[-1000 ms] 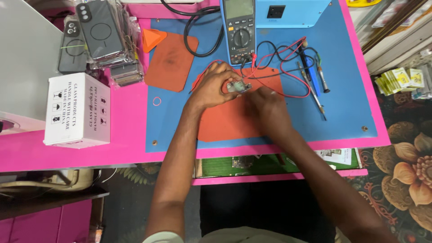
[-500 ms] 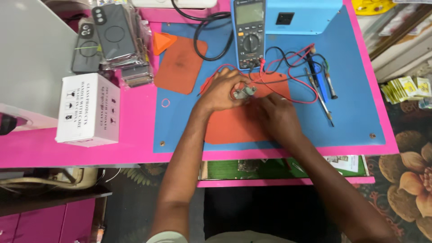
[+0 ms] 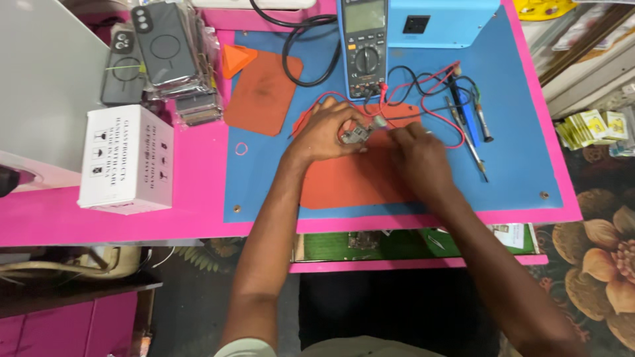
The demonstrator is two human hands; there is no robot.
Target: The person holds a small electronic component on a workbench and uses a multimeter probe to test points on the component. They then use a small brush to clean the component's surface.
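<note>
The left hand (image 3: pixel 325 132) pinches a small grey metal component (image 3: pixel 355 135) over the large orange rubber mat (image 3: pixel 357 178) — fingers closed on it. The right hand (image 3: pixel 417 153) touches it; whether it grips, I cannot tell. Bare blue mat (image 3: pixel 516 158) stretches toward the pink table edge (image 3: pixel 132 221). A white cardboard box (image 3: pixel 127 158) sits closed at the left.

White box (image 3: pixel 127 158) near left edge of pink table (image 3: pixel 198 192); phone cases (image 3: pixel 159 59) stacked at far-left corner; multimeter (image 3: pixel 362 46) and blue unit (image 3: pixel 442 20) along far edge; screwdrivers (image 3: pixel 466 125) rightward.
</note>
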